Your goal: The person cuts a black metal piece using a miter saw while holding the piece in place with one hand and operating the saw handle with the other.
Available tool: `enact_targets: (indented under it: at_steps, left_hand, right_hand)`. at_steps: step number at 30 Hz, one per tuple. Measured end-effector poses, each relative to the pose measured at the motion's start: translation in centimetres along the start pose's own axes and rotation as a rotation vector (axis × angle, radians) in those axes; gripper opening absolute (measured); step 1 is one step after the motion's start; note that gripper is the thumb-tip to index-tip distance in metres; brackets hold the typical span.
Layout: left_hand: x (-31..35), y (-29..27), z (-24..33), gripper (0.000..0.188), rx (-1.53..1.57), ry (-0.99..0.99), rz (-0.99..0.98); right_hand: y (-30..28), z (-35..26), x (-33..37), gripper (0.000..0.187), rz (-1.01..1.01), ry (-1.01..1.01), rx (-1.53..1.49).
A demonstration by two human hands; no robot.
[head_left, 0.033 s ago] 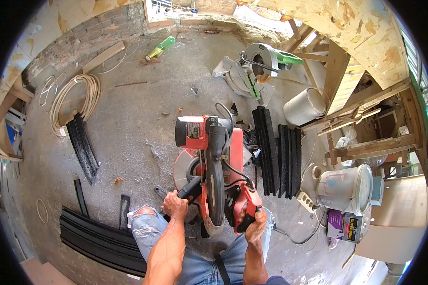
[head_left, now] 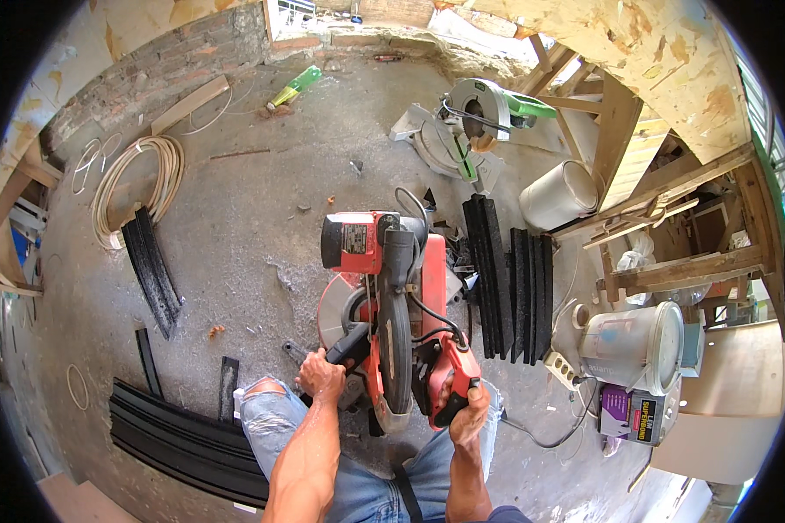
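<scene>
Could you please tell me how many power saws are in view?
2: the red saw near the picture's centre, and the green saw farther away, to its upper right.

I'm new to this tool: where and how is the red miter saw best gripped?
On the red miter saw, probably by the red-and-black handle, from the person's side: it juts that way, right of the curved dark guard, and the right hand closes around it.

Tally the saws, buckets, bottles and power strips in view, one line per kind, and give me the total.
Saws: 2 (red saw, green-handled saw)
Buckets: 2 (far bucket, near bucket)
Bottles: 1 (green bottle)
Power strips: 1 (pale power strip)
Total: 6
</scene>
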State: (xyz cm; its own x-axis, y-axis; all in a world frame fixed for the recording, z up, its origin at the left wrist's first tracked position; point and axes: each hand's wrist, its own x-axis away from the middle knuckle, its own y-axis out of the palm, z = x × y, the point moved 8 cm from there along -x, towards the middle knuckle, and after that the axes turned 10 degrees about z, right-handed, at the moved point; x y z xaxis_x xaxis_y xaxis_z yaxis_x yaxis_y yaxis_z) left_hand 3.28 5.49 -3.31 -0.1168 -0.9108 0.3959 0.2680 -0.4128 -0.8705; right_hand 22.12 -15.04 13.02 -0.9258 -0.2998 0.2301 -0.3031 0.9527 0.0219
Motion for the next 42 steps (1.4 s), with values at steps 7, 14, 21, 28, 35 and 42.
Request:
enact_targets:
  at_steps: [7, 14, 21, 28, 35, 42]
  left_hand:
    - [-0.05, -0.19, 0.15, 0.039, -0.048, 0.002, 0.020]
    - [0.01, -0.57, 0.01, 0.039, -0.038, 0.006, 0.028]
    - [-0.10, -0.10, -0.11, 0.042, -0.034, 0.010, 0.036]
    - [-0.09, -0.17, -0.11, 0.047, -0.064, -0.012, 0.004]
    - [-0.22, 0.02, -0.20, 0.047, -0.043, 0.006, 0.026]
    - [-0.19, 0.02, -0.12, 0.043, -0.051, 0.013, 0.033]
  right_hand:
    - [-0.44, 0.73, -0.12, 0.075, -0.004, 0.013, 0.009]
    - [-0.04, 0.55, -0.07, 0.075, -0.002, 0.015, 0.003]
    - [0.00, 0.30, -0.01, 0.076, 0.005, 0.011, 0.005]
    - [-0.13, 0.29, 0.04, 0.076, 0.013, 0.004, 0.032]
    - [0.11, 0.16, -0.12, 0.076, -0.006, 0.007, 0.027]
    - [-0.03, 0.27, -0.11, 0.074, 0.017, 0.015, 0.022]
